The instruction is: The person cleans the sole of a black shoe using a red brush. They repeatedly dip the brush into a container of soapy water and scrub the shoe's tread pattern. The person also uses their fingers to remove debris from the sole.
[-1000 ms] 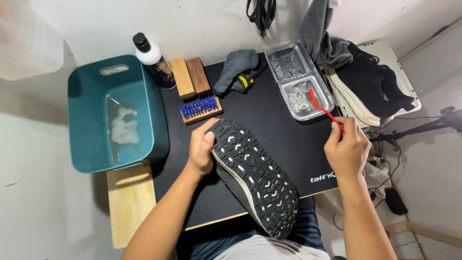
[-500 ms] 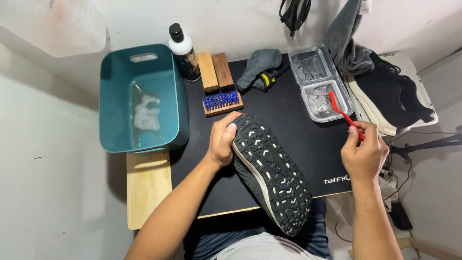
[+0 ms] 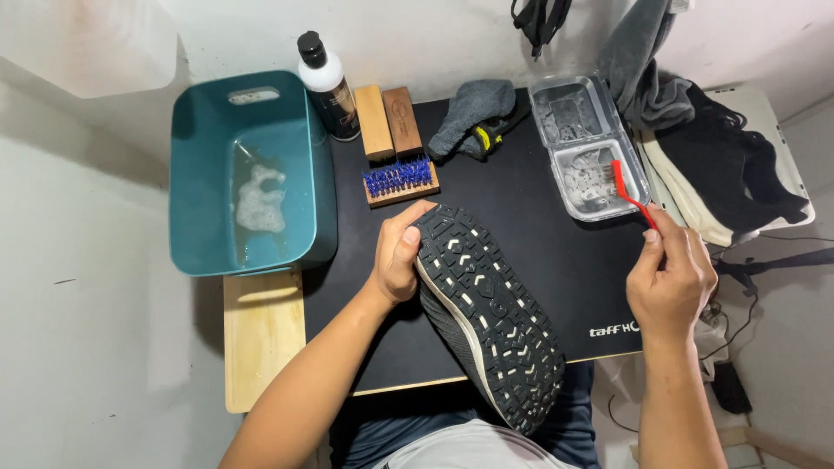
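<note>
My left hand grips the toe end of a black shoe, held sole-up over the black mat; its heel points toward my lap. The sole shows pale tread marks. My right hand holds a small red-handled brush, whose head dips into the near compartment of a clear plastic tray holding foamy water. The two hands are apart, the right one at the mat's right edge.
A teal tub with soapy water stands at the left. Behind the shoe lie a blue-bristled wooden brush, two wooden brush backs, a white-and-black bottle and a grey cloth. Dark clothing lies at the right.
The view has shifted so everything sits further right and lower. The red brush has gone from held up beside the tray to dipping into its near compartment. The shoe stays in my left hand.
</note>
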